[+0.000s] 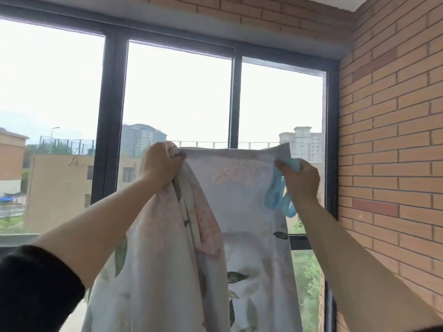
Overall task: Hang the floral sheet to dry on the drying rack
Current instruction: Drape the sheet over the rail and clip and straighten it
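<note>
The floral sheet (239, 212) was held up in front of the window (105, 116), top edge pulled flat between both hands, the rest hanging down out of view. The left hand (163, 166) had its fingers curled tight round a bunched-up bit of that edge. Over at the other top corner the right hand (300, 179) had its fingers wrapped round a big light blue plastic clip (278, 198) lying against the cloth, brick wall (388, 140) just off to the right
</note>
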Tool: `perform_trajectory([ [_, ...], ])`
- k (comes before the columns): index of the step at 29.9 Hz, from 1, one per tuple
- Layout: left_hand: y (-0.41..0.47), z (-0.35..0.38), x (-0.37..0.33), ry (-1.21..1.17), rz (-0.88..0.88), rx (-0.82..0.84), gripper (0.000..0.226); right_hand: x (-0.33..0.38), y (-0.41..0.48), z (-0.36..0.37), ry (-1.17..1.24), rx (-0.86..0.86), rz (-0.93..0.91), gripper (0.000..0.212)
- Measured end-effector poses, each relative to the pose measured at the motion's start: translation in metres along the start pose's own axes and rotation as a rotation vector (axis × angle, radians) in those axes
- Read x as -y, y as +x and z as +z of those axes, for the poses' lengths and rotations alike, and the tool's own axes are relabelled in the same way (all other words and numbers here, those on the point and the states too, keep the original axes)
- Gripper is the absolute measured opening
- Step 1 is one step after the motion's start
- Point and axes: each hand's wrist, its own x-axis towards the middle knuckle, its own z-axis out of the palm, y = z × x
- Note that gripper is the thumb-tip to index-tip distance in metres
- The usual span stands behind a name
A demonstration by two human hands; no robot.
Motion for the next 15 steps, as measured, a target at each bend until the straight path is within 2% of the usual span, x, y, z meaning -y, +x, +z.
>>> perform_trajectory([
  [5,-0.013,0.031,0.035,0.054,-0.015,0.130,0.036,-0.060,0.004,0.020,-0.049,0.123,0.050,0.039],
  [11,-0.037,0.051,0.081,0.162,-0.242,0.495,0.029,-0.116,-0.019,0.036,-0.059,0.278,0.190,0.035],
  [15,-0.034,0.052,0.082,0.186,-0.256,0.476,0.029,-0.131,-0.032,0.038,-0.044,0.290,0.158,0.040],
])
